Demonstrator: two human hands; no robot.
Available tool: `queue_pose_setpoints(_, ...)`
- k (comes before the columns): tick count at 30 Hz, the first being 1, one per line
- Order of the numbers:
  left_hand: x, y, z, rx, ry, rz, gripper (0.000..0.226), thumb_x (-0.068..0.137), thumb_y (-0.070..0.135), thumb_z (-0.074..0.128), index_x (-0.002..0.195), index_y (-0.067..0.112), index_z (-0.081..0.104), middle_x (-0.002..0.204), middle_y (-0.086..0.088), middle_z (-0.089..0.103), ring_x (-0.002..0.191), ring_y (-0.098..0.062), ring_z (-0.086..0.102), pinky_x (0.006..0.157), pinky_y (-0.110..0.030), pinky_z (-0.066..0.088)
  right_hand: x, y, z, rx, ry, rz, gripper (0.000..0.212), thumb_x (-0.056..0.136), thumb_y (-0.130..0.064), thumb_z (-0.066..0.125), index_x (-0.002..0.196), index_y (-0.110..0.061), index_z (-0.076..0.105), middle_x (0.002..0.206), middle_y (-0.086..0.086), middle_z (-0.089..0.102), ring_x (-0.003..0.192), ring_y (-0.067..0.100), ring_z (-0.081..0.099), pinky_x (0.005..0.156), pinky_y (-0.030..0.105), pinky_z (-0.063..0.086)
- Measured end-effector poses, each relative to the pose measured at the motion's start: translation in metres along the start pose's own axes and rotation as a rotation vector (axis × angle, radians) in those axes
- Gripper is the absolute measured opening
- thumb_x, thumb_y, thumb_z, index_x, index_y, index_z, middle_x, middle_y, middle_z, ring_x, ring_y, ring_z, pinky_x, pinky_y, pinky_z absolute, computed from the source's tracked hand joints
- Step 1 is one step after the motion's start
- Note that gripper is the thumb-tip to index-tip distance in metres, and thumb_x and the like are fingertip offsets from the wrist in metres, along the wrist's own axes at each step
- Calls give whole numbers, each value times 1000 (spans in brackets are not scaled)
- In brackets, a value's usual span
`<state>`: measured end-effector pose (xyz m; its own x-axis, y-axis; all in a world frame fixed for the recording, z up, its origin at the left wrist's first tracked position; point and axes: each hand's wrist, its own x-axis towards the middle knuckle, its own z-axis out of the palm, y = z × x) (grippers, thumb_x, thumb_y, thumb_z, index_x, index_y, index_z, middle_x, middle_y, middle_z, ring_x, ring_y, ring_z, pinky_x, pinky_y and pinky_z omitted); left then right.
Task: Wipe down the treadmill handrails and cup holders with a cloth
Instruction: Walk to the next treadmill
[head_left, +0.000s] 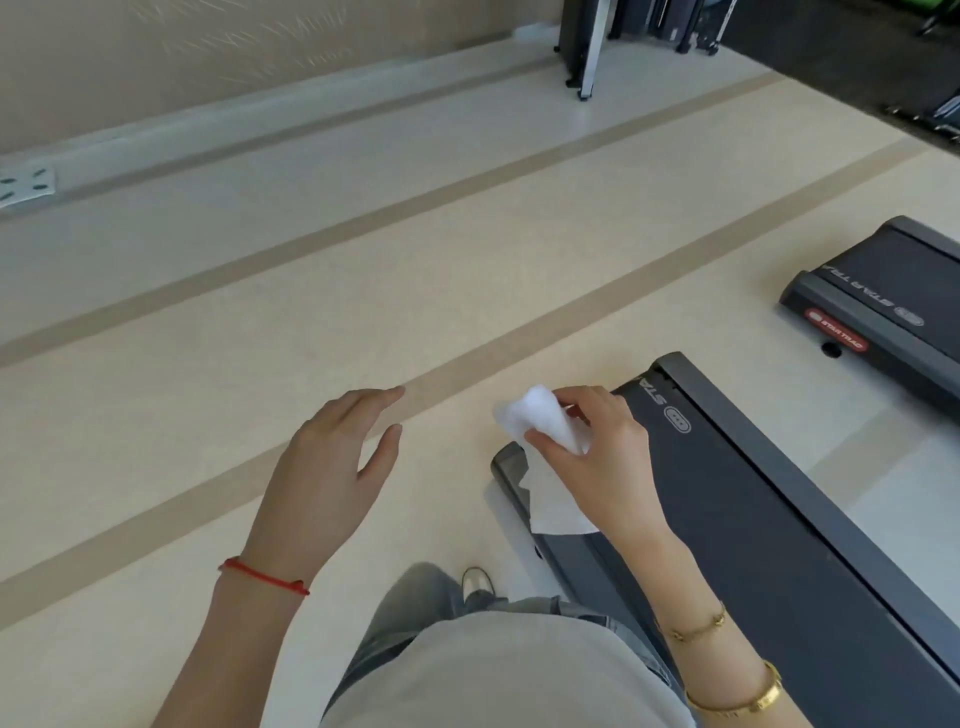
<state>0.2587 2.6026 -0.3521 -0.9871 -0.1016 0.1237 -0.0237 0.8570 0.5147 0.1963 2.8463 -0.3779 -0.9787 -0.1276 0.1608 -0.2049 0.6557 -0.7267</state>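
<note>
My right hand (602, 457) pinches a white cloth (545, 452), bunched at the top with a loose flap hanging down. It hovers over the rear end of a dark treadmill deck (769, 519) that runs off to the lower right. My left hand (332, 467) is held out over the floor, fingers apart, holding nothing; a red string circles its wrist. No handrails or cup holders are in view.
A second treadmill's rear end (883, 296) with a red label lies to the right. Beige floor (260, 312) with darker stripes stretches ahead to a wall. Dark equipment (587, 41) stands at the far top. My leg and shoe (475, 579) are below.
</note>
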Motion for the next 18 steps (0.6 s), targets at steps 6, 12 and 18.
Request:
queue_pose_setpoints(6, 126, -30, 6, -27, -60, 46, 35, 97, 19, 56, 131, 20, 60, 124, 6, 62, 114, -17, 59, 97, -36, 48, 107, 8, 31, -22, 29, 60, 31, 77, -19, 79, 105, -18, 65, 98, -15, 58, 98, 12, 54, 75, 2, 36)
queue_pose_setpoints(12, 265, -68, 21, -35, -160, 133, 35, 97, 22, 55, 131, 22, 59, 125, 9, 62, 114, -15, 58, 96, -32, 48, 212, 24, 69, -41, 109, 176, 31, 76, -20, 79, 103, -19, 65, 91, -20, 55, 92, 12, 53, 74, 0, 34)
queue_pose_setpoints(18, 426, -96, 15, 3, -238, 294, 35, 97, 23, 54, 132, 23, 59, 125, 9, 61, 114, -13, 58, 95, -32, 48, 329, 22, 101, -50, 238, 289, 31, 76, -20, 80, 104, -16, 66, 91, -17, 55, 90, 13, 53, 75, 0, 33)
